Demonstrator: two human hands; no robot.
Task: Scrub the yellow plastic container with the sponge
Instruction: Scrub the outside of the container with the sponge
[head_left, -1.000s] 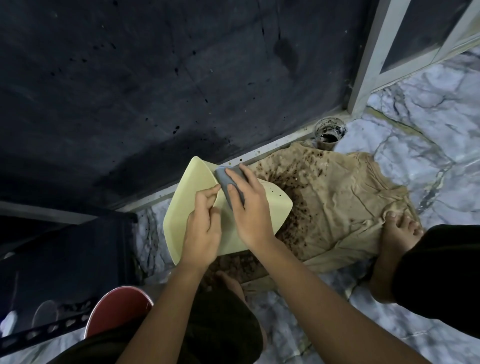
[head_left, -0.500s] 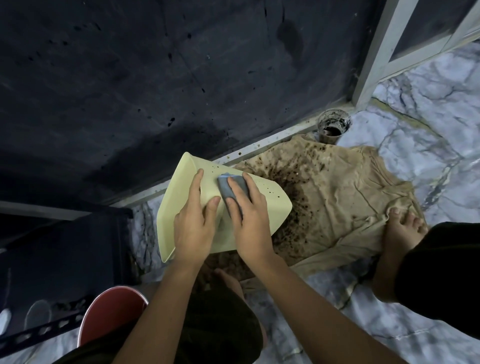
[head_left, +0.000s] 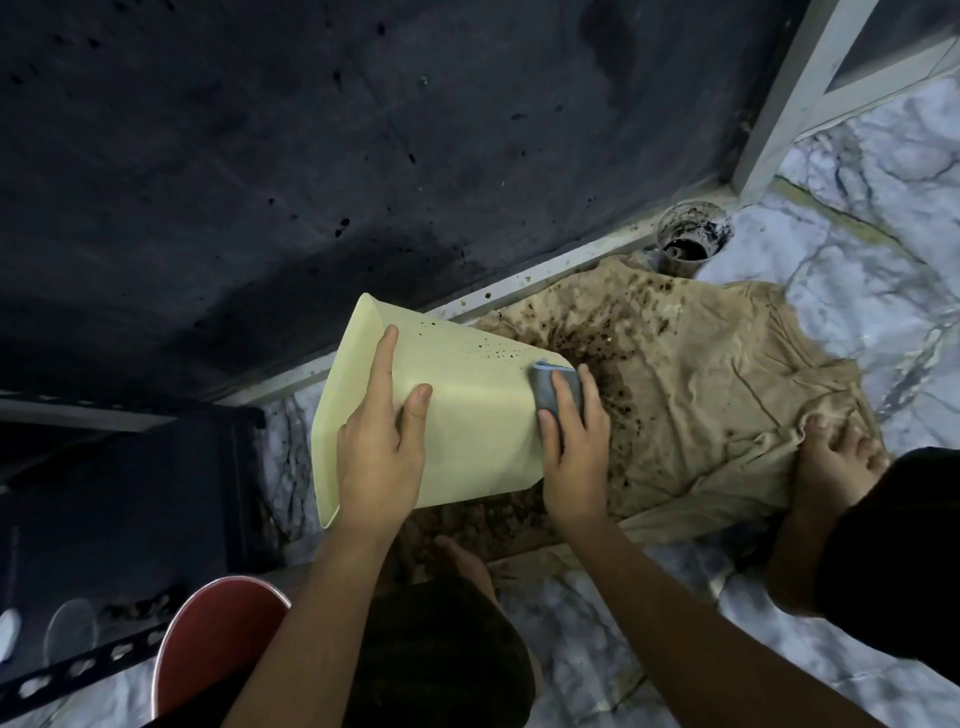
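The yellow plastic container (head_left: 467, 415) lies on its side over a stained cloth, open rim to the left and base to the right. Dark specks dot its upper face near the far edge. My left hand (head_left: 379, 452) rests on top of it near the rim, one finger and the thumb straight against the plastic; its other fingers are hidden. My right hand (head_left: 571, 447) grips a grey sponge (head_left: 550, 387) and presses it on the container's right end, at the base edge.
A beige cloth (head_left: 701, 395) covered in brown stains is spread on the marble floor (head_left: 857, 218). A dirty cup (head_left: 688, 241) stands by the dark wall (head_left: 311, 156). A red round object (head_left: 208, 644) and a black rack (head_left: 119, 519) are at lower left. A bare foot (head_left: 831, 457) rests on the cloth's right edge.
My right hand has slid the sponge from the middle of the container to its right end. The left hand has shifted left toward the rim, and the container has turned slightly.
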